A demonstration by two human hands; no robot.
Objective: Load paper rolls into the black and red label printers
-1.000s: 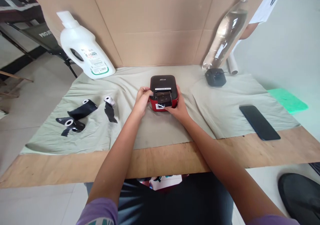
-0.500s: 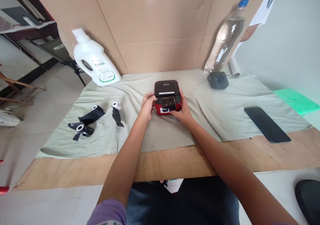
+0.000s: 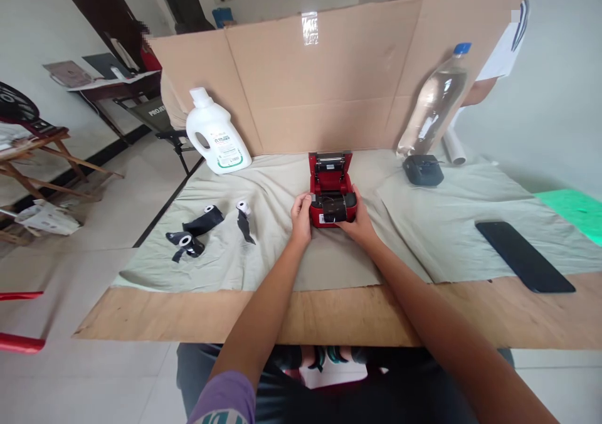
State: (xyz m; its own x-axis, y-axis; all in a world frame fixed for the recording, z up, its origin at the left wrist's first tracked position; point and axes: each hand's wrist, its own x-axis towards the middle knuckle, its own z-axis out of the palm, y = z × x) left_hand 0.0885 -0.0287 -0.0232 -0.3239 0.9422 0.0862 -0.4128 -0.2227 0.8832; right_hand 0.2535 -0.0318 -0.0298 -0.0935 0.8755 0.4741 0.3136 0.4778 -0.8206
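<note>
A small red label printer (image 3: 331, 193) stands on the pale cloth (image 3: 282, 254) in the middle of the table, its lid (image 3: 330, 162) swung up and back. A dark roll sits in its open bay. My left hand (image 3: 301, 216) grips the printer's left side and my right hand (image 3: 357, 218) grips its right front corner. Three small rolls with black tape trailing lie to the left: two together (image 3: 190, 236) and one apart (image 3: 244, 214).
A white detergent jug (image 3: 215, 135) stands back left, a clear water bottle (image 3: 435, 101) back right with a black adapter (image 3: 422, 169) below it. A black phone (image 3: 523, 256) lies at the right. A cardboard screen (image 3: 329, 79) backs the table; a person in white stands behind it.
The printer's lid, closed before, now stands open. The camera has tilted up, so the table sits lower in view. Both hands stay on the printer.
</note>
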